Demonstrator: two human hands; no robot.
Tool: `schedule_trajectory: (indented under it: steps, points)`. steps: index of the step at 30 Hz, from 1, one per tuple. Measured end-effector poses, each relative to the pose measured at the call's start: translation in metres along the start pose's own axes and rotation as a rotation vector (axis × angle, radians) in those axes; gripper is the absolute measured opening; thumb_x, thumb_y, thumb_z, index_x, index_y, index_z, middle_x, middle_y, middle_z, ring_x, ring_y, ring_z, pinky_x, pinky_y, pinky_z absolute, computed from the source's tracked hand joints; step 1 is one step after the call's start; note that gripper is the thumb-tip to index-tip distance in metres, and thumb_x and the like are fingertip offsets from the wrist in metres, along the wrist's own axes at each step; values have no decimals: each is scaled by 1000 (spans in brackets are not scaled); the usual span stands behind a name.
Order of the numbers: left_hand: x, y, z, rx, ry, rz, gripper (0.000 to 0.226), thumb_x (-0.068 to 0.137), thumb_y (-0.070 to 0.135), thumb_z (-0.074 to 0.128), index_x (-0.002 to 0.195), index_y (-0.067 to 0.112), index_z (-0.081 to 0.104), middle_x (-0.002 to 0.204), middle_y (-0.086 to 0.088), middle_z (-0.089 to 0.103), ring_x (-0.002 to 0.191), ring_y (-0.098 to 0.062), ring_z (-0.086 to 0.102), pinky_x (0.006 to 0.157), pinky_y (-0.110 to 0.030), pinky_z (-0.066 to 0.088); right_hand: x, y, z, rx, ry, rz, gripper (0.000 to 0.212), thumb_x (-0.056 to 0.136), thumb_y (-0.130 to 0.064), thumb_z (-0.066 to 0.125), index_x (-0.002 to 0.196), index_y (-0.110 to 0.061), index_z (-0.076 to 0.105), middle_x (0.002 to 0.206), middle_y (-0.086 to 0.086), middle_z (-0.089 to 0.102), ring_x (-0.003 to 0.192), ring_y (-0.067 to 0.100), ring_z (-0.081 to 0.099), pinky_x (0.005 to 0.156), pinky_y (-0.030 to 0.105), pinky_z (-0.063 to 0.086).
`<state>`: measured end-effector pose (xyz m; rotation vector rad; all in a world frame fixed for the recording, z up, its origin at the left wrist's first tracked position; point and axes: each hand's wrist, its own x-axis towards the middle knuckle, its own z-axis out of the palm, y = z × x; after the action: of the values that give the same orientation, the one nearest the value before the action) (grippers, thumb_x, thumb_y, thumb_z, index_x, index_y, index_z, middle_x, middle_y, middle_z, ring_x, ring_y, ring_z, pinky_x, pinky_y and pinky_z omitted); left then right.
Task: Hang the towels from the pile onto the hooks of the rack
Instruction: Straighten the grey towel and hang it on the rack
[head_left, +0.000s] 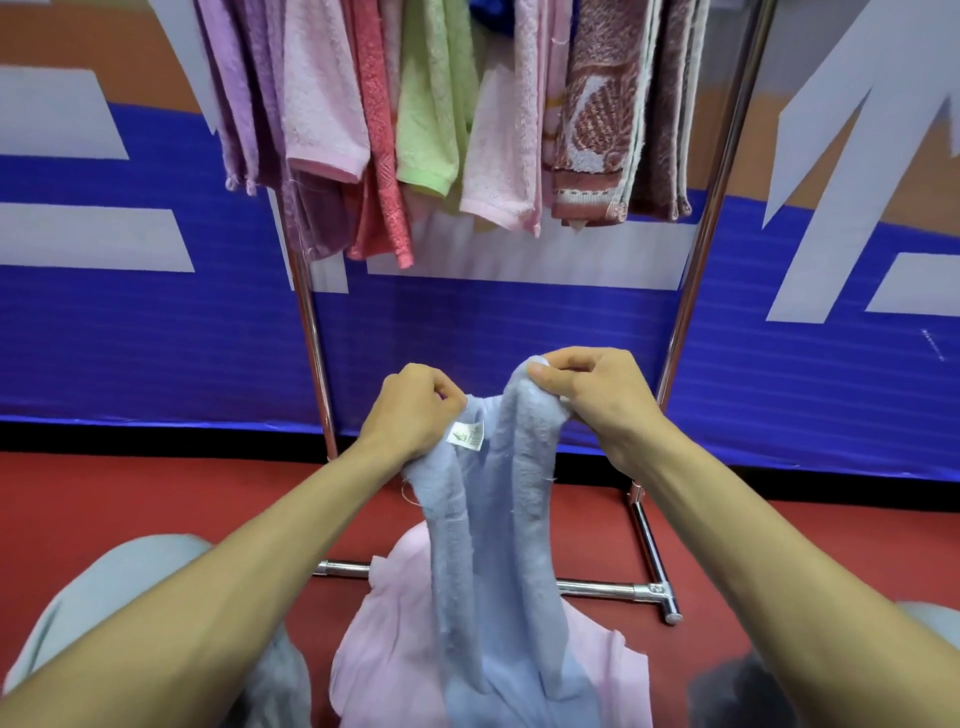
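Note:
A light blue towel (493, 545) hangs between my two hands in front of the rack. My left hand (415, 410) grips its upper edge beside a small white label (466, 435). My right hand (587, 389) pinches the other part of the edge a little higher. The towel's lower end drapes onto a pink towel (379, 649) lying on the floor below. The chrome rack (696, 291) stands just beyond, with several purple, pink, red, green and patterned towels (431, 104) hanging from its top. The hooks are out of view.
The rack's chrome base bar (608, 590) lies on the red floor (130, 499) just past the pink towel. A blue, white and orange banner wall (130, 312) stands behind the rack. My knees in grey cloth (114, 582) sit at the lower left and right.

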<state>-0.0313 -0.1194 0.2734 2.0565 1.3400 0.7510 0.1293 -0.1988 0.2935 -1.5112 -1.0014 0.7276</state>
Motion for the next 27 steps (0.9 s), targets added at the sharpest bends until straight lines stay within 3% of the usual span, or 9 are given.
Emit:
schedule_trajectory:
  steps: [4, 7, 10, 12, 15, 19, 22, 25, 27]
  points:
    - [3, -3, 11, -109, -18, -41, 22, 83, 10, 53, 71, 12, 72, 72, 7, 69, 63, -10, 56, 55, -25, 45, -7, -4, 8, -159, -30, -46, 8, 79, -12, 73, 72, -16, 74, 72, 0, 73, 72, 14, 68, 72, 33, 56]
    - [5, -6, 16, -270, -9, -116, 17, 77, 10, 54, 66, 0, 61, 62, 2, 51, 59, -17, 38, 53, -30, 36, -11, 1, 13, -335, -47, -40, 7, 77, -19, 75, 70, -20, 75, 71, -3, 74, 74, 13, 69, 74, 35, 59]
    - [1, -4, 18, -383, -64, -175, 20, 78, 5, 55, 59, 1, 52, 54, 1, 41, 47, -16, 34, 46, -21, 32, -17, 4, 20, -418, -82, -23, 2, 75, -18, 75, 74, -17, 76, 77, 1, 75, 79, 18, 69, 73, 34, 58]
    - [-2, -2, 19, -489, -142, -236, 16, 82, 2, 56, 67, -2, 61, 55, -4, 46, 39, -13, 42, 41, -19, 40, -20, 2, 25, -469, -97, -40, 4, 75, -19, 74, 77, -18, 77, 79, 0, 75, 82, 17, 68, 68, 30, 56]
    - [-4, 0, 19, -625, -203, -337, 16, 84, 0, 59, 87, -13, 67, 69, -15, 61, 50, -19, 60, 52, -26, 56, -23, 2, 27, -572, -123, -75, 8, 81, -22, 70, 80, -19, 77, 80, -2, 74, 82, 12, 66, 67, 28, 54]
    - [-6, 2, 15, -713, -179, -407, 13, 85, -3, 58, 86, -9, 68, 64, -13, 64, 46, -16, 64, 51, -24, 56, -20, 4, 25, -534, -183, -42, 25, 84, -34, 67, 74, -12, 75, 78, 11, 72, 67, 11, 57, 69, 35, 54]
    - [-7, 4, 12, -821, -189, -473, 15, 84, -11, 49, 84, -13, 64, 61, -13, 67, 47, -18, 66, 55, -28, 58, -23, -3, 21, -545, -297, -69, 32, 75, -49, 75, 84, -19, 77, 79, -1, 74, 77, 11, 67, 78, 36, 58]
    - [-10, 7, 10, -930, -209, -519, 13, 85, -15, 42, 81, -15, 55, 47, -15, 59, 42, -21, 64, 54, -33, 59, -27, -3, 22, -770, -366, -147, 29, 70, -34, 81, 95, -20, 73, 91, 0, 74, 88, 16, 67, 78, 37, 56]
    - [-10, 9, 9, -951, -184, -516, 12, 83, -16, 41, 81, -12, 52, 48, -17, 53, 40, -23, 62, 52, -33, 59, -26, 2, 23, -829, -360, -200, 24, 74, -14, 70, 97, -20, 71, 92, 3, 73, 88, 22, 67, 75, 42, 57]
